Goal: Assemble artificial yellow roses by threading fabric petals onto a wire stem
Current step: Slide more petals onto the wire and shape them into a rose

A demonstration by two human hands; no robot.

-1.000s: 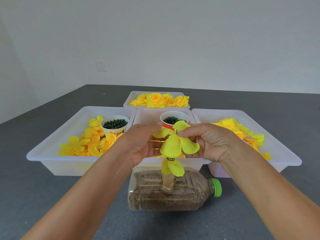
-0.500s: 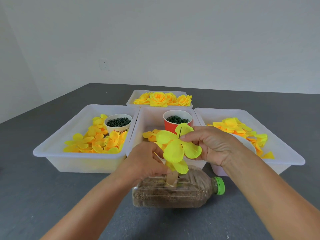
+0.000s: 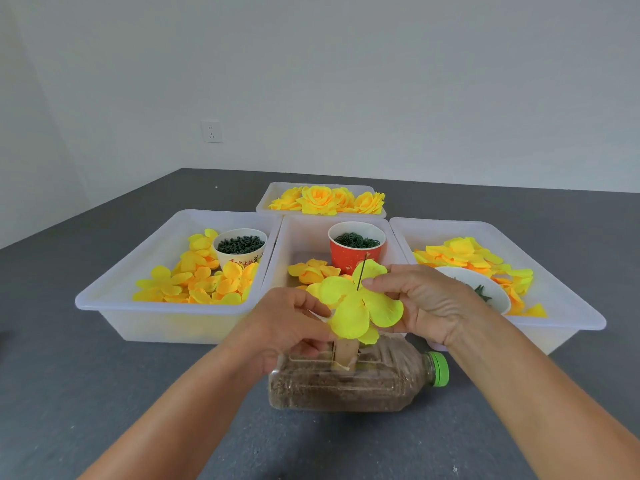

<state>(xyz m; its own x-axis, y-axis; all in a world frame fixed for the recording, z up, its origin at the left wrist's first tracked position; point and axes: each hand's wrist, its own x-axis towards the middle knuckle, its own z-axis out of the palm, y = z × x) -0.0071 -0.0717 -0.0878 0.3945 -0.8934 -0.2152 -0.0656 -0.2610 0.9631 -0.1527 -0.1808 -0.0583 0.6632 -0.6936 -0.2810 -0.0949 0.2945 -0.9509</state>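
Grey table, white wall behind: a petal layer is being threaded onto the wire stem.

Yellow petal layer [image 3: 360,306] sits on the wire stem [image 3: 362,271], above a sand-filled bottle [image 3: 346,386]; right hand [image 3: 422,303] pinches its upper edge, left hand [image 3: 287,327] grips beneath, fingers curled. Judged next: slide the layer down squarely, then take another from the centre tray [image 3: 277,268].

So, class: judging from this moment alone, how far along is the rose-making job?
Done: finished roses fill the far tray. In hand: a yellow petal layer is threaded on the wire stem, held by the left hand and right hand above the bottle. Left: loose petals wait in the trays.
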